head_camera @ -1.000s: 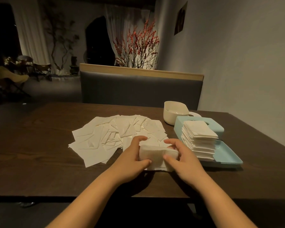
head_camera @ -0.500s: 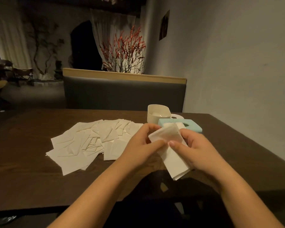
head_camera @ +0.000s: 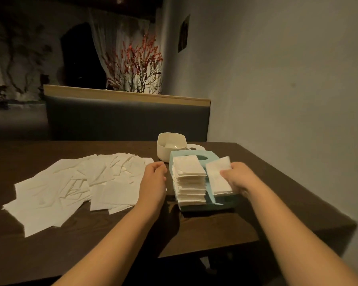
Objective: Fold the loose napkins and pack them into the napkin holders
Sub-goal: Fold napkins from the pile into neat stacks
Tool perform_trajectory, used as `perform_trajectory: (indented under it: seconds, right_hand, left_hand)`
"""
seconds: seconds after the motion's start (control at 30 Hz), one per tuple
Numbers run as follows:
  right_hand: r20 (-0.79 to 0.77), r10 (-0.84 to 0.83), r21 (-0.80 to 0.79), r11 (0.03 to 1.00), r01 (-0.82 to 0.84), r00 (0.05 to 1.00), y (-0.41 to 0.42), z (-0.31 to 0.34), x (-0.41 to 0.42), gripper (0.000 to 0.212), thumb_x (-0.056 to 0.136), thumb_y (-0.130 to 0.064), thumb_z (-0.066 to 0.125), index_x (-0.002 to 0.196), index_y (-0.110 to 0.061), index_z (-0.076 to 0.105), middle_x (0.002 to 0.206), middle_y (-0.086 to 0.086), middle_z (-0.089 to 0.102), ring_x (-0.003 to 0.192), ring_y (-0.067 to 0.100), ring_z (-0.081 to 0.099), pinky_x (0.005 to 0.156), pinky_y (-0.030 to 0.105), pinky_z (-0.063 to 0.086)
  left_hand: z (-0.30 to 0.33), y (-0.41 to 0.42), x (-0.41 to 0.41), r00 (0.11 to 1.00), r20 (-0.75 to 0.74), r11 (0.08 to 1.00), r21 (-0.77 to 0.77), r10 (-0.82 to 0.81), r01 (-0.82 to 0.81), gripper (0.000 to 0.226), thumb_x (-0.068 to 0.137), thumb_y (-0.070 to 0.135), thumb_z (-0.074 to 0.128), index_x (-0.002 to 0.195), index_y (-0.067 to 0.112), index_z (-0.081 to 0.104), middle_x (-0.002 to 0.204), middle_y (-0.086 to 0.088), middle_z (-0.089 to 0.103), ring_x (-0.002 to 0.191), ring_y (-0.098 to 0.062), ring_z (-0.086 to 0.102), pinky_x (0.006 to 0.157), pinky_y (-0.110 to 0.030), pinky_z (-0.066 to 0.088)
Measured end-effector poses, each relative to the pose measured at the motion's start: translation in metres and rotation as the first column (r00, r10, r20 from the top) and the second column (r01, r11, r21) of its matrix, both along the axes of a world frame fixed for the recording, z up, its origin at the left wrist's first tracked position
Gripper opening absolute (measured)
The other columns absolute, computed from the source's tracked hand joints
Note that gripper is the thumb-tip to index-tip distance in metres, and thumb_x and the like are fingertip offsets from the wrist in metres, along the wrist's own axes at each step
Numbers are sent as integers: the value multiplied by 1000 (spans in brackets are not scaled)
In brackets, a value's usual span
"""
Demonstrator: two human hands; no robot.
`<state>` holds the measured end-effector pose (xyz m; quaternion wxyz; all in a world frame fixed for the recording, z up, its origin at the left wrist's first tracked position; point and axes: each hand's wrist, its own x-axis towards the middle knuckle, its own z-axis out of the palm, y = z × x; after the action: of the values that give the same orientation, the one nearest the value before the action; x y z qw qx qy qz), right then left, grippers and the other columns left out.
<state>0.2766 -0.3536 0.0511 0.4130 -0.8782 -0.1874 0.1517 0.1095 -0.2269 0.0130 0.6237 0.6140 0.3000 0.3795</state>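
Observation:
A light blue napkin holder [head_camera: 210,206] lies open on the dark table, with a tall stack of folded napkins [head_camera: 189,179] in its left half. My right hand [head_camera: 239,178] pinches a folded white napkin [head_camera: 218,175] over the holder's right half, beside the stack. My left hand [head_camera: 154,177] hovers just left of the holder, fingers loosely curled, holding nothing. Several loose unfolded napkins [head_camera: 74,186] are spread across the table to the left.
A cream napkin holder [head_camera: 170,146] stands behind the blue one, its white lid [head_camera: 194,148] beside it. A grey bench back runs along the table's far side and a wall rises close on the right. The table [head_camera: 225,232] edge is near me.
My right hand has carried the folded napkin from in front of me to the blue holder. My left hand has let go of it and moved left of the holder.

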Motion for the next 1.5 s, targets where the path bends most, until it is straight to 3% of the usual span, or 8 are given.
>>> perform_trajectory:
  seconds: [0.2, 0.37, 0.53, 0.67, 0.9, 1.23, 1.37, 1.5]
  right_hand:
    - [-37, 133, -253, 958, -138, 990, 20, -17, -5, 32, 97, -10, 53, 125, 5, 52, 113, 16, 61, 94, 27, 59, 74, 34, 46]
    - [168, 199, -424, 899, -112, 965, 21, -10, -7, 32, 99, -8, 43, 127, 1, 54, 116, 15, 60, 102, 26, 60, 76, 31, 47]
    - [392, 44, -138, 990, 12, 919, -3, 22, -11, 21, 99, -13, 51, 119, -15, 57, 109, 5, 62, 86, 17, 57, 62, 25, 41]
    - [557, 15, 190, 971, -145, 830, 1, 53, -49, 7, 96, -16, 61, 97, -23, 62, 95, -1, 64, 78, 9, 54, 57, 17, 36]
    - [599, 346, 117, 854, -506, 722, 76, 47, -142, 14, 94, -17, 65, 88, -30, 63, 87, -15, 61, 83, 2, 59, 69, 11, 46]
    - [469, 412, 224, 800, -557, 781, 185, -7, -162, 17, 93, -16, 66, 86, -32, 63, 85, -14, 64, 84, 7, 62, 72, 17, 53]
    - [508, 446, -74, 875, -478, 737, 217, -24, -143, 26, 96, -8, 60, 114, -26, 63, 119, -6, 63, 110, 14, 60, 84, 16, 49]
    - [458, 631, -385, 775, -501, 625, 231, -35, -124, 66, 97, -2, 57, 150, -35, 35, 156, -6, 37, 144, 20, 35, 114, 33, 33]
  left_hand:
    - [-7, 7, 2, 999, -28, 1000, 11, -17, 18, 12, 107, 35, 38, 116, 34, 47, 116, 11, 54, 111, -13, 52, 87, -31, 40]
    - [-6, 15, 1, 999, -32, 999, 15, -28, 29, 16, 107, 37, 38, 115, 32, 51, 106, 16, 56, 106, -10, 53, 92, -33, 43]
    - [1, 26, -7, 1000, -26, 992, 127, 10, -7, 12, 106, 30, 45, 115, 32, 53, 104, 21, 53, 98, -4, 53, 76, -23, 42]
    - [15, 27, -22, 999, 27, 969, 244, 32, -38, 8, 103, 25, 53, 104, 33, 56, 98, 21, 57, 92, -4, 57, 63, -10, 42]
    - [28, 48, -64, 997, 69, 901, 429, 32, -58, 17, 100, 21, 57, 86, 29, 62, 87, 11, 65, 82, 1, 62, 64, -6, 50]
    - [6, 138, -116, 965, -154, 882, 456, 212, -121, 12, 99, 27, 59, 88, 29, 62, 87, 7, 67, 84, -12, 64, 73, -19, 52]
    - [2, 182, -126, 928, -214, 852, 497, 306, -166, 8, 99, 24, 59, 93, 24, 64, 88, 7, 66, 85, -12, 63, 74, -23, 53]
    - [-10, 204, -129, 908, -214, 835, 508, 361, -212, 7, 100, 24, 57, 99, 21, 64, 89, 6, 65, 85, -13, 62, 73, -21, 53]
